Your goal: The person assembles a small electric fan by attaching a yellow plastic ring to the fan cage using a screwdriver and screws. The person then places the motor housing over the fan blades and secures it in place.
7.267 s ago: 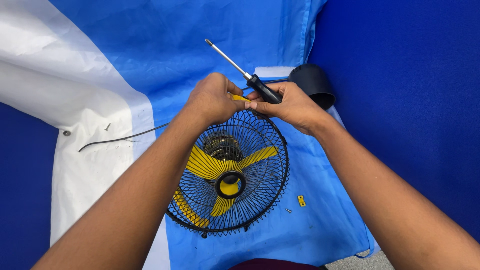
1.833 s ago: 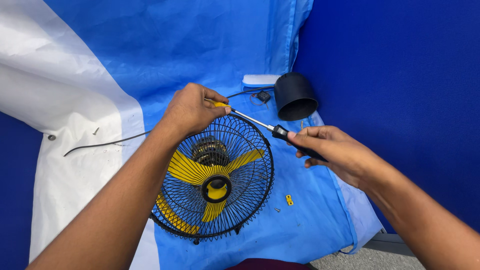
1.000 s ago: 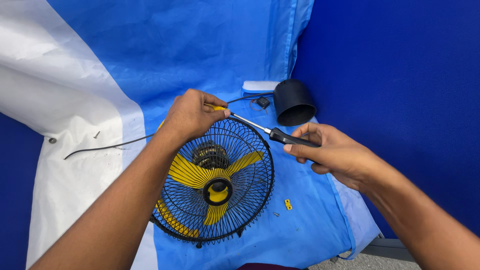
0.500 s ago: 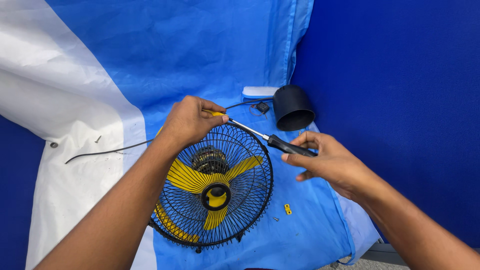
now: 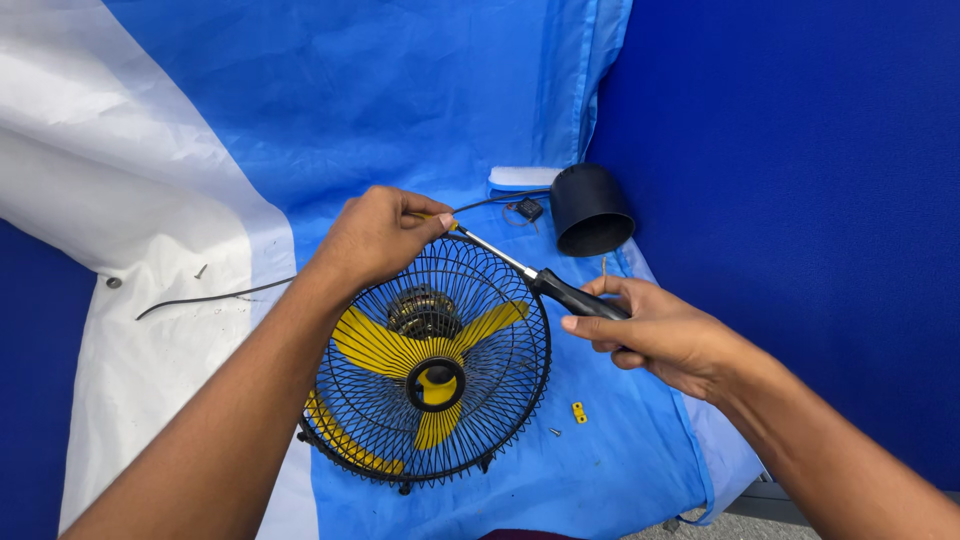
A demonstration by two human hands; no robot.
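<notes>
A blue and white sheet (image 5: 400, 110) lies under the black caged fan (image 5: 432, 365) with yellow blades. At the fan's top rim the left hand (image 5: 375, 235) has its fingers pinched over the screwdriver (image 5: 540, 283) tip, hiding it. Right of the fan, the right hand (image 5: 660, 335) wraps the handle, mostly covered. A black cup (image 5: 590, 208) lies beyond; a tiny yellow clip (image 5: 579, 411) lies beside the fan's lower right.

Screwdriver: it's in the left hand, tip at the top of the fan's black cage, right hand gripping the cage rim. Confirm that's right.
Not quite: the hands are swapped. In the head view the right hand holds the screwdriver by its black handle, with the tip at the top of the fan's black cage, while the left hand grips the cage rim there.
</notes>
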